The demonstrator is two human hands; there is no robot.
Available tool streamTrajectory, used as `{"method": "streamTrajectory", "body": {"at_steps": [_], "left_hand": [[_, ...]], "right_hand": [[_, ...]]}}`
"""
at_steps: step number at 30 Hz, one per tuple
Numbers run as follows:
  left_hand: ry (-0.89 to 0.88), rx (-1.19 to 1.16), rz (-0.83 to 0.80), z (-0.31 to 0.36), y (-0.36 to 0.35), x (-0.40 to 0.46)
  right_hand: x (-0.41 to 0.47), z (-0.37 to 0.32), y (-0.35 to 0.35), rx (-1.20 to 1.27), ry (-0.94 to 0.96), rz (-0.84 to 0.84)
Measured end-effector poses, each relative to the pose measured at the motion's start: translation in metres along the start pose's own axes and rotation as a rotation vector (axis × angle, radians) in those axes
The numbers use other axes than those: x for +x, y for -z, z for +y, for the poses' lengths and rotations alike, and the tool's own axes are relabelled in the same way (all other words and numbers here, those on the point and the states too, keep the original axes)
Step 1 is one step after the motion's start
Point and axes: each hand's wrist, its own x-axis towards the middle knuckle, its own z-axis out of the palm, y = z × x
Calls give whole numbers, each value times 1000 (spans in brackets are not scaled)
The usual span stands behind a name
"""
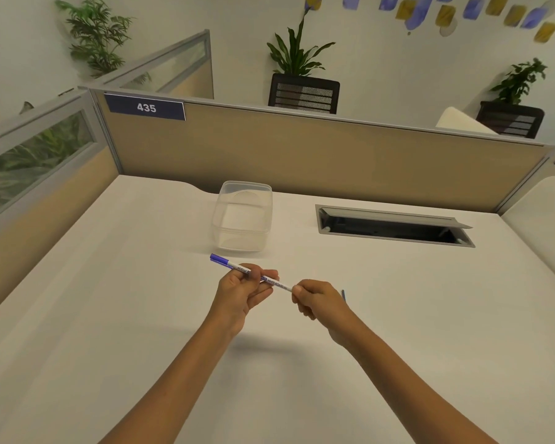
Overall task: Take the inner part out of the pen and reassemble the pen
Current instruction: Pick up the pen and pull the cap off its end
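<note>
Pen (pixel 257 274) held above the desk (pixel 141 283), long axis running upper-left to lower-right; left hand (pixel 242 291) pinches mid-barrel, right hand (pixel 314 298) pinches its near end, where any pull would go

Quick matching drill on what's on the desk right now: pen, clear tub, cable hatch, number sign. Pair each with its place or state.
Things:
1. pen
2. clear tub
3. cable hatch
4. number sign

Places or states:
A. stuck on the partition, top left
B. held between the left hand and the right hand
C. lid propped open, set into the desk
D. empty, standing behind the hands

Pairs: 1-B, 2-D, 3-C, 4-A
</note>
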Motion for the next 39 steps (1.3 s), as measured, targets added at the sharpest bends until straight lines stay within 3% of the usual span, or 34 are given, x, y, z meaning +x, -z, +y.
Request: {"method": "streamTrajectory", "body": {"at_steps": [3, 7, 10, 13, 17, 20, 24, 30, 33, 35, 39], "left_hand": [[-31, 31, -52, 0, 4, 1], [-73, 76, -144, 3, 8, 4], [-65, 85, -151, 4, 7, 5], [-34, 30, -74, 4, 4, 4], [42, -96, 37, 6, 1, 2], [99, -156, 53, 8, -1, -1], [87, -200, 11, 10, -2, -5], [17, -179, -34, 8, -9, -7], [6, -170, -13, 4, -12, -8], [2, -172, 11, 3, -10, -8], [39, -217, 65, 2, -7, -7]], "right_hand": [[2, -3, 3, 213, -126, -106], [3, -2, 7, 658, -458, -258], [3, 1, 3, 789, -493, -273], [1, 0, -1, 459, -236, -144], [6, 6, -4, -554, 397, 138], [9, 6, 2, -780, 651, 205], [7, -2, 6, -410, 521, 122], [3, -10, 0, 495, -139, -31], [3, -10, 4, 654, -298, -127], [3, -10, 4, 356, -169, -75], [8, -3, 11, -662, 397, 165]]}}
